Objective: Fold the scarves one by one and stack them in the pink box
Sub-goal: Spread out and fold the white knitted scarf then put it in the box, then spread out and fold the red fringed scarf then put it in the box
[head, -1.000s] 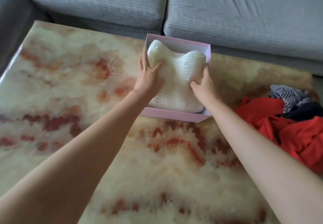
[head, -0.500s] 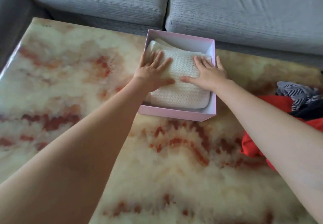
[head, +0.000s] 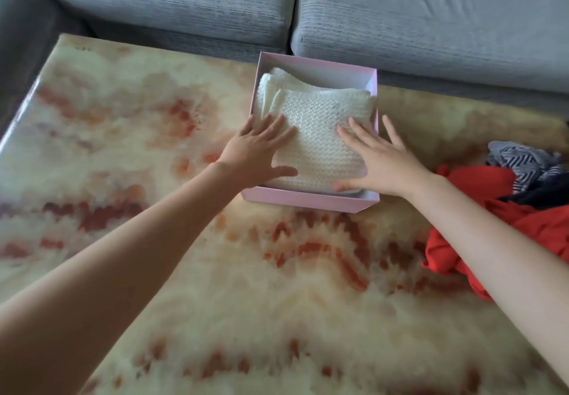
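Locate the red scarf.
Head view: red scarf bunched at the right edge of the table, beside the striped scarf, right of the pink box.

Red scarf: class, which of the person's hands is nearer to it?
Right. The right hand rests on the white scarf at the right of the pink box, near the red scarf; the left hand is at its left.

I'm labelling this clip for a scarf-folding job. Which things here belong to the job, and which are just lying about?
Job:
pink box
white scarf, folded in the box
left hand and right hand, flat on it
red scarf, striped scarf and dark cloth, piled unfolded at the right

Just there:
table
sofa
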Demonstrator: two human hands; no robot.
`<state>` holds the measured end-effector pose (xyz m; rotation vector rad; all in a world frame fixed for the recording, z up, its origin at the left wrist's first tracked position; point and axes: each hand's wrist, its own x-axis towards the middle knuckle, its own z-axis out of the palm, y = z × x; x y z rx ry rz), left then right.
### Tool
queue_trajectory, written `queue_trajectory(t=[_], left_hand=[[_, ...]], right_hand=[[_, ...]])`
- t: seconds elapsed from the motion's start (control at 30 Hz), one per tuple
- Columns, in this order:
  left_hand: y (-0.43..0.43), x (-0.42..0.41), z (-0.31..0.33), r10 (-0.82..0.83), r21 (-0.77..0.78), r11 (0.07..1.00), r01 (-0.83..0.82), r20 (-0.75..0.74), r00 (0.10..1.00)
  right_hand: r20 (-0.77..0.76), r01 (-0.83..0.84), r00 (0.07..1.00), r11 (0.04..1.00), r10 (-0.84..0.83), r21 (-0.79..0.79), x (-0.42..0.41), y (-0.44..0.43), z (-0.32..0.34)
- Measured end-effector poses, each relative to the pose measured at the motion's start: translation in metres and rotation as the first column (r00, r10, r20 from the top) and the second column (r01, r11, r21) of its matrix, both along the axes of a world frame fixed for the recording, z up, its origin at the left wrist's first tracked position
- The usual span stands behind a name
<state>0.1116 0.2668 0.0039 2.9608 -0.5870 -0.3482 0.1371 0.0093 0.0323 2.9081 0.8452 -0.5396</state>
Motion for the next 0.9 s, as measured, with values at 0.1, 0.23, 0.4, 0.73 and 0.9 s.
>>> queue_trajectory(t=[0.1, 0.23, 0.4, 0.73, 0.9], left_hand=[[-0.003, 0.009, -0.007, 0.080, 0.118, 0.990, -0.074, -0.047, 0.996], [-0.008, 0.019, -0.008, 0.142, 0.128, 0.983, -0.129, -0.100, 0.985], [-0.012, 0.011, 0.003, 0.148, -0.044, 0.988, -0.149, -0.041, 0.988], [-0.025, -0.036, 0.055, 0.360, -0.582, 0.758, -0.295, -0.005, 0.933], [-0.057, -0.090, 0.070, 0.428, -0.665, 0.642, -0.381, -0.101, 0.898]], right_hand=[[-0.027, 0.050, 0.998, 0.996, -0.053, -0.079, 0.009, 0.006, -0.012], [-0.068, 0.133, 0.988, 0.990, -0.136, -0.053, 0.012, 0.013, -0.015], [-0.145, 0.266, 0.958, 0.957, -0.249, 0.115, 0.004, 0.016, -0.012], [-0.578, 0.709, 0.686, 0.227, -0.442, 0.667, -0.051, 0.015, 0.026], [-0.704, 0.794, 0.524, -0.023, -0.479, 0.607, -0.110, -0.011, 0.037]])
